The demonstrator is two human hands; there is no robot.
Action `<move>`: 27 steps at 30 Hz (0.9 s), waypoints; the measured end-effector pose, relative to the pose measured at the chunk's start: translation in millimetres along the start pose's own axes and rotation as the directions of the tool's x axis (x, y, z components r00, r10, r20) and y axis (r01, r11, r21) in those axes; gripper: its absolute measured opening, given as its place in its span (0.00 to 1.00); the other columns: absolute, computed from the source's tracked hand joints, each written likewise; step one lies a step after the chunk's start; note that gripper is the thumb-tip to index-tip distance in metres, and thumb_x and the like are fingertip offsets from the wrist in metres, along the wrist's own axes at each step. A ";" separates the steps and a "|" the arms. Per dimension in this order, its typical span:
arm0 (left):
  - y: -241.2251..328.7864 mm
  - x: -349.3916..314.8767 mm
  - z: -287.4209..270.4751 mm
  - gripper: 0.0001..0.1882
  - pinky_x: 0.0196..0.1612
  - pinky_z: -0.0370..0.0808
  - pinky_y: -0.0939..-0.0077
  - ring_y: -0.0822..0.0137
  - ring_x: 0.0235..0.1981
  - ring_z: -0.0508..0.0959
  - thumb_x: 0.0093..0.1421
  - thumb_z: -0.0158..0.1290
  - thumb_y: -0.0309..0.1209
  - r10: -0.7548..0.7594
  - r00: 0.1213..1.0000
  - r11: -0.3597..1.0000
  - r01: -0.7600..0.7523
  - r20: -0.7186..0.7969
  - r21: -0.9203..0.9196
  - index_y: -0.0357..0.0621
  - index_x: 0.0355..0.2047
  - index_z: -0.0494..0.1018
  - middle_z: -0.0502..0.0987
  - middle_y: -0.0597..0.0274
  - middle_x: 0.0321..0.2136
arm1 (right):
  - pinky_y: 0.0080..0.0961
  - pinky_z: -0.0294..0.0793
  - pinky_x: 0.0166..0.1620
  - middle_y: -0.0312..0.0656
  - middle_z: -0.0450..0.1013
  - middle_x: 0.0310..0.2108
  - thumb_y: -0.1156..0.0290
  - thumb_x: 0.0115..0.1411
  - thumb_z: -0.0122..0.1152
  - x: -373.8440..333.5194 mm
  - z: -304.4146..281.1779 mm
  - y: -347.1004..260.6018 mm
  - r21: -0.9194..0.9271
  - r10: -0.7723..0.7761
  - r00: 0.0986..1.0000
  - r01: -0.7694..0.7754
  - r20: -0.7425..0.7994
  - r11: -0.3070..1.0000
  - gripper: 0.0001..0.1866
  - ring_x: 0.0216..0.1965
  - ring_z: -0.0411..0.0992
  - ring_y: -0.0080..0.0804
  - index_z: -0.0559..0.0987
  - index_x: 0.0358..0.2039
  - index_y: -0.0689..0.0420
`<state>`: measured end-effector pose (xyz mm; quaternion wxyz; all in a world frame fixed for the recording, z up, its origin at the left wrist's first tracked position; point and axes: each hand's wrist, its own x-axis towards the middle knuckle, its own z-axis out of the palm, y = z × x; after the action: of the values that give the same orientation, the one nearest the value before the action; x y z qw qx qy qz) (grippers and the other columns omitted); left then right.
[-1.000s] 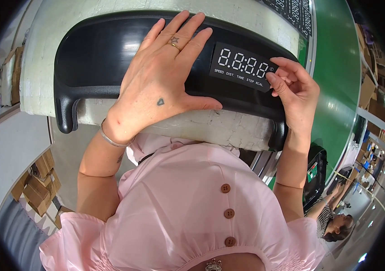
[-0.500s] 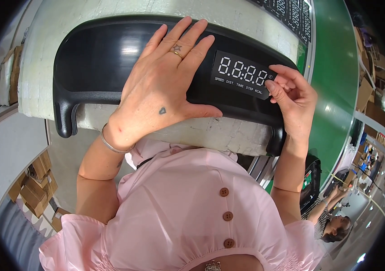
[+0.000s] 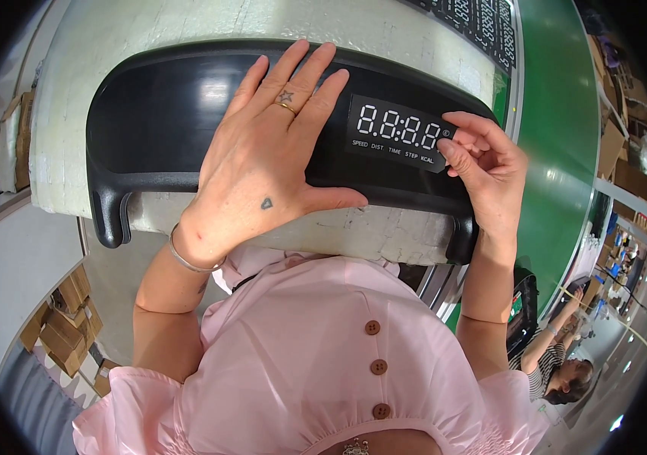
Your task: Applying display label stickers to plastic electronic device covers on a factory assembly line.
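A long black plastic console panel [image 3: 164, 114] with a glossy face and a downturned leg at each end lies across the padded table in front of me. My left hand [image 3: 270, 152] rests flat on its middle, fingers spread and thumb out to the right. On the right part of the panel is a dark rectangular display label [image 3: 391, 152] with white digit shapes. My right hand [image 3: 486, 159] pinches the right edge of this label between thumb and forefinger, the other fingers curled. Whether the label's underside touches the panel there cannot be made out.
The panel lies on a pale padded table surface [image 3: 111, 61]. More dark display labels [image 3: 479, 30] lie at the far right. A green surface [image 3: 554, 129] runs along the right side. Cardboard boxes [image 3: 65, 334] stand at lower left. Another person [image 3: 558, 371] works at lower right.
The panel and both hands sit slightly lower in the picture, as the view has shifted a little. My hands keep the same hold. The other person's arms have moved.
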<state>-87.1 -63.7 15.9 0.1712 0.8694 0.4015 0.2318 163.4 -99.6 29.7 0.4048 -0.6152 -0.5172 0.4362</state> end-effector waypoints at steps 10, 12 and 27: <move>2.7 5.3 -0.2 0.50 0.64 0.54 0.52 0.49 0.63 0.61 0.32 0.68 0.54 -0.022 1.000 1.000 0.022 0.018 -0.007 0.38 0.54 0.68 0.65 0.50 0.60 | 0.08 0.66 0.26 0.31 0.72 0.24 0.84 0.53 0.64 4.8 -1.0 1.5 0.023 0.015 1.000 -0.015 0.002 1.000 0.15 0.24 0.67 0.11 0.79 0.42 0.62; 1.4 6.7 1.3 0.45 0.64 0.53 0.50 0.47 0.63 0.61 0.32 0.68 0.53 -0.022 0.999 1.000 0.023 0.029 -0.013 0.40 0.49 0.71 0.65 0.49 0.59 | 0.08 0.65 0.26 0.30 0.72 0.24 0.84 0.53 0.64 6.1 -0.7 3.1 0.017 0.022 1.000 -0.022 0.004 1.000 0.15 0.23 0.66 0.11 0.79 0.43 0.62; 5.5 2.7 -4.6 0.41 0.63 0.54 0.49 0.46 0.63 0.59 0.32 0.68 0.52 -0.032 0.997 0.999 0.031 0.065 0.013 0.44 0.47 0.75 0.63 0.50 0.60 | 0.07 0.60 0.22 0.26 0.68 0.21 0.83 0.50 0.67 -6.0 20.3 -1.9 -0.178 -0.057 0.984 0.026 -0.169 0.984 0.13 0.21 0.60 0.07 0.79 0.38 0.61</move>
<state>-84.6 -64.5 23.2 0.1828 0.8710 0.4107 0.1983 142.9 -104.4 26.2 0.4017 -0.6731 -0.5290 0.3252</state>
